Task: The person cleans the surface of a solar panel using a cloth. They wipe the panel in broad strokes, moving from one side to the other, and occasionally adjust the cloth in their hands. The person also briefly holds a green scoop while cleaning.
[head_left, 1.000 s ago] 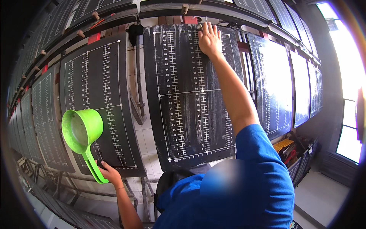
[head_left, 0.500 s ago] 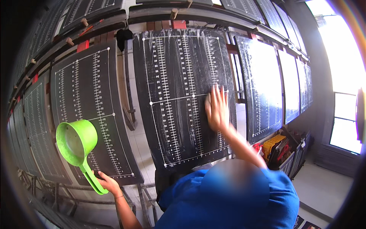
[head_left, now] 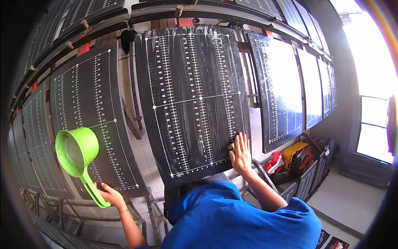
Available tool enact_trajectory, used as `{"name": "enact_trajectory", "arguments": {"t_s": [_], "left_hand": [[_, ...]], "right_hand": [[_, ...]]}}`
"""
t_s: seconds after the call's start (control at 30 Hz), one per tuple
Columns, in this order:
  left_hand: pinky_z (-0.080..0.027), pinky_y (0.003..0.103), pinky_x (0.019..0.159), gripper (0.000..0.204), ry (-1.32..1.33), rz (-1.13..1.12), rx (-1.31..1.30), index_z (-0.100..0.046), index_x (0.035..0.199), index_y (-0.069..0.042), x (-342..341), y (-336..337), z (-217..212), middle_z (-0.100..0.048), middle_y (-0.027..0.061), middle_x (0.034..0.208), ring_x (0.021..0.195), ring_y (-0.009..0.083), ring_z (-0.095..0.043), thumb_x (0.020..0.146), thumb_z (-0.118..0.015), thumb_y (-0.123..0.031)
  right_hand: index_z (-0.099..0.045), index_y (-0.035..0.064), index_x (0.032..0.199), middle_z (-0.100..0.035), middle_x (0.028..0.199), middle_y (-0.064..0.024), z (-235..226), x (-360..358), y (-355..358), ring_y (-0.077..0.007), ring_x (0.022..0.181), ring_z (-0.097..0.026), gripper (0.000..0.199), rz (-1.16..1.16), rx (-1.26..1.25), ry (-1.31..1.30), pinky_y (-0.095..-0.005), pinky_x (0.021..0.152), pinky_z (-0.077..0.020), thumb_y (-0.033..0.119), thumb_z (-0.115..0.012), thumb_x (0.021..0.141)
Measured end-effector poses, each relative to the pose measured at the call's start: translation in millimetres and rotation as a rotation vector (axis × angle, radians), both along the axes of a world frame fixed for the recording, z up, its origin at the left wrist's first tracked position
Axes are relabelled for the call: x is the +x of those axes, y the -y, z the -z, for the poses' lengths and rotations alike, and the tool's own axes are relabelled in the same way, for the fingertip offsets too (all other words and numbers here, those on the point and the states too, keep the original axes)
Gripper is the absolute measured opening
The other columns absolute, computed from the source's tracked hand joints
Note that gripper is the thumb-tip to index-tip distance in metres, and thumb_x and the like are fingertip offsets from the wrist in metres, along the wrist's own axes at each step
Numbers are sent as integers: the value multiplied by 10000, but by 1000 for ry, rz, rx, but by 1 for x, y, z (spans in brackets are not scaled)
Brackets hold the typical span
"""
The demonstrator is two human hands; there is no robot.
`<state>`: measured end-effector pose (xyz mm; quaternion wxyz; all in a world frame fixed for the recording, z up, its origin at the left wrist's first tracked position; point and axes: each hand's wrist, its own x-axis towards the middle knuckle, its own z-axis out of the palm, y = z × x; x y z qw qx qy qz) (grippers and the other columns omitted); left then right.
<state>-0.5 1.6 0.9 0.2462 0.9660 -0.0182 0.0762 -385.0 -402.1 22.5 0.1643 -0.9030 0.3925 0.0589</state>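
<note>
My left hand (head_left: 112, 196) is closed on the handle of a green plastic dipper (head_left: 89, 143), held over the lower part of a neighbouring dark board (head_left: 89, 95). In front of me slopes a black board (head_left: 180, 79) printed with white rulers, dots and lines; its surface is wet and streaked with whitish liquid. My right hand (head_left: 241, 157) lies flat with fingers stretched at its lower right edge. Beside the thumb and fingers shows a small pale lump (head_left: 231, 146), too small to name. The palm is hidden.
More ruled boards (head_left: 277, 91) stand in rows left, right and behind, some glaring with window light. Dark racks with wooden pegs (head_left: 179, 10) run along the far side. At right sit a yellow crate (head_left: 293, 154) and red items. A bright window (head_left: 376, 120) is beyond.
My right hand has slid down the board from its middle right side to the lower right edge. My left hand still holds the dipper. The whole view has shifted slightly.
</note>
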Motion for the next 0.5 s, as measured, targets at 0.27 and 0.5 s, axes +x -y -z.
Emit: {"name": "enact_trajectory", "arguments": {"t_s": [0.27, 0.5], "left_hand": [[-407, 460, 1033, 385, 80, 76, 168, -543, 1313, 36, 20, -3, 5, -575, 224, 1330, 1209, 391, -540, 1029, -515, -222], [-418, 455, 1033, 418, 6, 5, 91, -509, 1353, 45, 5, -5, 10, -559, 232, 1333, 1200, 381, -547, 1034, -493, -226]], "right_hand": [[-377, -39, 1495, -370, 1551, -266, 24, 204, 259, -475, 1463, -277, 582, 14, -451, 290, -568, 1199, -228, 339, -419, 1054], [-256, -79, 1537, -227, 1612, -292, -5, 72, 77, -473, 1516, -147, 642, 76, -139, 52, -602, 1217, -122, 289, -433, 1042]]}}
